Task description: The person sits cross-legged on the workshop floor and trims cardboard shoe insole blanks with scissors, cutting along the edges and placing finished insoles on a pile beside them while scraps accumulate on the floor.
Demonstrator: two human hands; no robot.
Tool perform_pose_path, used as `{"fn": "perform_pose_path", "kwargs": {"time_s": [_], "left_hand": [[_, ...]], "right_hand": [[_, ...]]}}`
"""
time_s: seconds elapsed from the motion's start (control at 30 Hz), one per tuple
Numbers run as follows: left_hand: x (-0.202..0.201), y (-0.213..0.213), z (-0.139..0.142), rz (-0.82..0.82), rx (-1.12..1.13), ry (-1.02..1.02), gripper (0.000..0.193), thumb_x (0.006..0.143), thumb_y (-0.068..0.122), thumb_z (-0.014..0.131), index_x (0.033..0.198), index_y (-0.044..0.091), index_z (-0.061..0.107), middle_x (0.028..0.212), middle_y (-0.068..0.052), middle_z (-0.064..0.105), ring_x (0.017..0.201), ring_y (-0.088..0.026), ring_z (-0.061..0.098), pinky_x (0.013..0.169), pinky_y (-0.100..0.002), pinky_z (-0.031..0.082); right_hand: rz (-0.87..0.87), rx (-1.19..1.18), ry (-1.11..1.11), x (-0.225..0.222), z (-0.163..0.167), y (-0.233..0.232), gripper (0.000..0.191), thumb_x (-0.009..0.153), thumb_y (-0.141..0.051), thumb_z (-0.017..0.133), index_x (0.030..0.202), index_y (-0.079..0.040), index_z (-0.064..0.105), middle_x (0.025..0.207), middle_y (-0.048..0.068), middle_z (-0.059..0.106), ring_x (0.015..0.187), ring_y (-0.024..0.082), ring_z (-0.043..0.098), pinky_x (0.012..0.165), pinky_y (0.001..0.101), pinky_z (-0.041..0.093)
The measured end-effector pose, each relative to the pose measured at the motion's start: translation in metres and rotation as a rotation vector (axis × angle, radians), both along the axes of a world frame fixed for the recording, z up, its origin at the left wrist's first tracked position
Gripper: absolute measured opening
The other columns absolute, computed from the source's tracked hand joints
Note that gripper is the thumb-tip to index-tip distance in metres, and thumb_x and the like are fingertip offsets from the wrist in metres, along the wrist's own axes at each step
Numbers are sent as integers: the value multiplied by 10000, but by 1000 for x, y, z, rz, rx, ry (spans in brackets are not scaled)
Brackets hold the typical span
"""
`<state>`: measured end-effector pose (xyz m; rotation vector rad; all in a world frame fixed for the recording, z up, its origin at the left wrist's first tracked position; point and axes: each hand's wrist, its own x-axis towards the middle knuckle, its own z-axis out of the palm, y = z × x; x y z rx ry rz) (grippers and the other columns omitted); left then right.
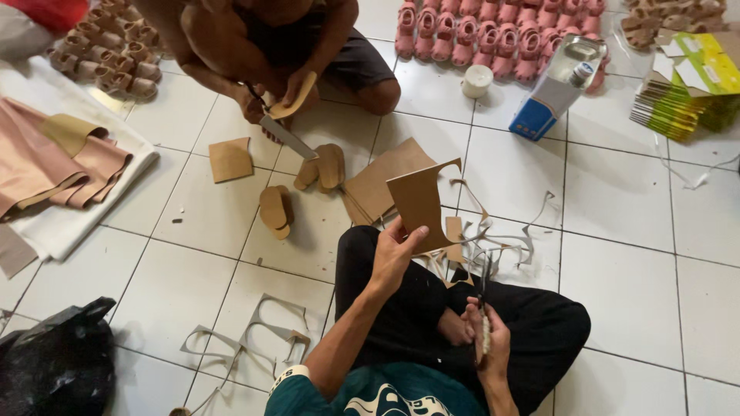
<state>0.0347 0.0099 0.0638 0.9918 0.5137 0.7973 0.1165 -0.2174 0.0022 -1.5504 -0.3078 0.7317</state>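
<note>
Scissors sit low in the frame in my right hand, fingers wrapped round the handles, blades pointing up-frame toward the sheet. Up and left of them, my left hand pinches the brown cardboard sheet by its lower edge — it stands upright above my knee, cut side facing right, nearer the left hand.

**Clothing of the Seated Wearer**

A dark teal short-sleeved shirt is worn, marked with a white wavy print across the front and white lettering on the sleeve edge. Black trousers are worn on the crossed legs. The left hand, the right hand and the forearms are left uncovered.
</note>
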Motion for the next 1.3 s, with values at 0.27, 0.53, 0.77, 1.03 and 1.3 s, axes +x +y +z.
{"fn": "perform_pose_path", "kwargs": {"time_s": [0.27,0.53,0.77,1.03,1.3], "left_hand": [[7,19,33,-22,58,53,471,965,93,701,1396,-16,546,1193,-108,702,1033,-166,688,886,-309,586],[20,1,80,-142,59,13,525,959,112,703,1438,23,507,1154,-107,697,1008,-159,692,843,-319,613],[29,-22,90,-261,13,59,505,969,123,711,1416,-25,527,1045,-127,739,915,-154,714,799,-304,611],[39,-34,89,-309,52,111,515,977,133,720,1432,-21,534,1000,-137,735,855,-134,675,732,-280,564],[42,-40,91,-320,45,88,482,971,108,702,1405,-15,532,1045,-132,744,927,-149,715,816,-298,616]], "right_hand": [[151,-206,-29,-7,11,-8,434,962,-426,613,1111,-42,748,666,51,660,459,98,522,408,265,406],[267,-74,-446,10,72,19,504,976,-473,621,1281,-81,707,671,-50,558,609,43,507,538,240,441],[213,-70,-305,17,111,24,524,958,-451,649,1318,-72,684,715,-61,529,608,41,467,522,240,390],[149,-46,-334,22,116,15,570,948,-505,647,1280,-45,700,686,-65,524,594,34,462,508,232,383],[106,-15,-268,21,113,11,530,941,-507,660,1112,-15,761,568,-54,513,513,39,463,461,244,350]]}}
